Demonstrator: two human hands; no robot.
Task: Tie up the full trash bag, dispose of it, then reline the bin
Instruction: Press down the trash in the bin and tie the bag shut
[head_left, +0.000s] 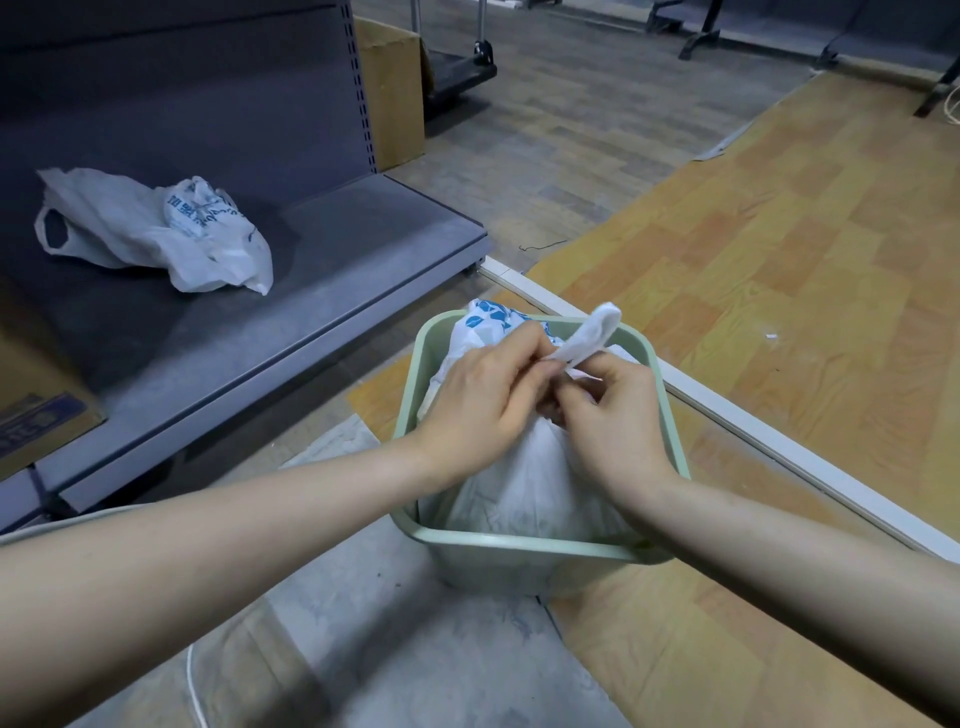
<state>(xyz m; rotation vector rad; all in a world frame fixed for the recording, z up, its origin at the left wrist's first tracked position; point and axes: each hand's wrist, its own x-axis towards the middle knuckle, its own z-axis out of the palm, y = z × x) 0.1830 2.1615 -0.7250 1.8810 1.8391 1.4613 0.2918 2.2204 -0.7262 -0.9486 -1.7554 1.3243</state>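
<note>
Both hands' grip pinches trash bag (524, 483) handles, left hand (483, 400), right hand (613, 421); bin (519, 543) on wood-pattern floor (779, 260).

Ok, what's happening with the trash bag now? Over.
Left hand and right hand both pinching the bag handles, mid-knot. Full trash bag sits in the green bin. Spare bag waiting on the shelf. Nothing blocking.

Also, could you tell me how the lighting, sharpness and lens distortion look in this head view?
Head view: dim, soft light, no glare; wide-angle bending shows in the curved shelf edge; both hands, left hand and right hand, and the bag in the green bin are reasonably sharp; far corners dark.
</note>
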